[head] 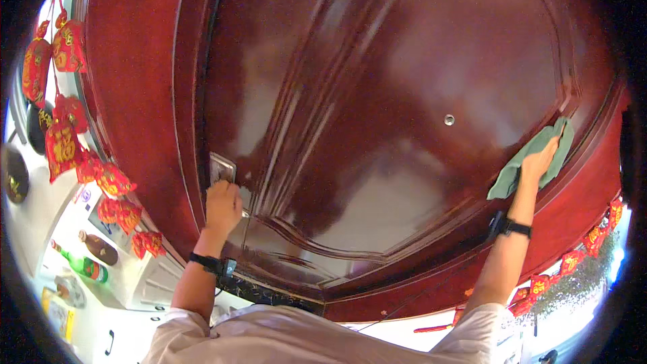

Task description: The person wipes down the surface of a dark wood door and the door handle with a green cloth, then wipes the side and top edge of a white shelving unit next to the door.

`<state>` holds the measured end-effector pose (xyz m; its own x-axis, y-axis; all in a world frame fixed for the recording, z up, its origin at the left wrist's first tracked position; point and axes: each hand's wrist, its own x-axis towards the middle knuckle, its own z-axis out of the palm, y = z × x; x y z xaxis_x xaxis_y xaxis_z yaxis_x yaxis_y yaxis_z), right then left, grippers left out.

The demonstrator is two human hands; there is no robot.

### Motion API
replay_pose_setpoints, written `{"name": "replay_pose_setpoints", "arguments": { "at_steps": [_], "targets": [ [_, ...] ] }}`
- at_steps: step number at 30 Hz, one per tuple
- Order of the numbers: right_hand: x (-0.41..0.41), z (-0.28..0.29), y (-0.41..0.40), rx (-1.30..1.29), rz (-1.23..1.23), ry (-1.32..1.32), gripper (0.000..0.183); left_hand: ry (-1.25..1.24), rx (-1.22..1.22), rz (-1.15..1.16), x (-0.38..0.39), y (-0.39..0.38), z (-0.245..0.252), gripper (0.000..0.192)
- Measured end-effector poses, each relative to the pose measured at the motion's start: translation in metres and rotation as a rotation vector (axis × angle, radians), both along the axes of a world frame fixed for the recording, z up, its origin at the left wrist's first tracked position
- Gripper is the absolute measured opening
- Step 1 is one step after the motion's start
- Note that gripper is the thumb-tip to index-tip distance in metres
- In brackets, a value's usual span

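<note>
A glossy dark red-brown door (343,162) with raised moulding fills most of the view. My right hand (540,159) presses a green cloth (510,174) against the moulding near the door's right edge. The cloth is bunched under my fingers, and part of it hangs out to the left. At the door's left side, my left hand (222,206) is closed around the door handle (246,213), which it mostly hides. The metal handle plate (223,166) shows just above my knuckles. A small round peephole (449,120) sits in the panel, left of the cloth.
Red door frame (136,86) borders the door. Strings of red and gold ornaments hang at the left (63,146) and right (540,285). Beyond the left side, a green bottle (83,264) and a brown bottle (98,247) are beside white cabinets (121,323).
</note>
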<state>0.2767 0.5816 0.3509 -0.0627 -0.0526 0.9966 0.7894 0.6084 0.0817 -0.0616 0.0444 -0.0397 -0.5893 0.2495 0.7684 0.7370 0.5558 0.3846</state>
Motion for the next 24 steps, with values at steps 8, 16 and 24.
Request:
{"name": "replay_pose_setpoints", "arguments": {
  "at_steps": [8, 16, 24],
  "targets": [
    [-0.132, 0.155, -0.112, 0.095, 0.145, -0.106, 0.055, 0.133, -0.080, -0.131, -0.002, -0.007, -0.017, 0.009],
    [-0.330, 0.165, -0.342, 0.060, 0.178, -0.577, 0.049, 0.089, -0.128, -0.163, -0.010, -0.015, -0.019, 0.011],
    [-0.329, 0.064, -0.437, -0.020, 0.483, -1.010, 0.055, 0.163, -0.117, -0.164, -0.002, -0.006, -0.008, 0.009]
  ]
}}
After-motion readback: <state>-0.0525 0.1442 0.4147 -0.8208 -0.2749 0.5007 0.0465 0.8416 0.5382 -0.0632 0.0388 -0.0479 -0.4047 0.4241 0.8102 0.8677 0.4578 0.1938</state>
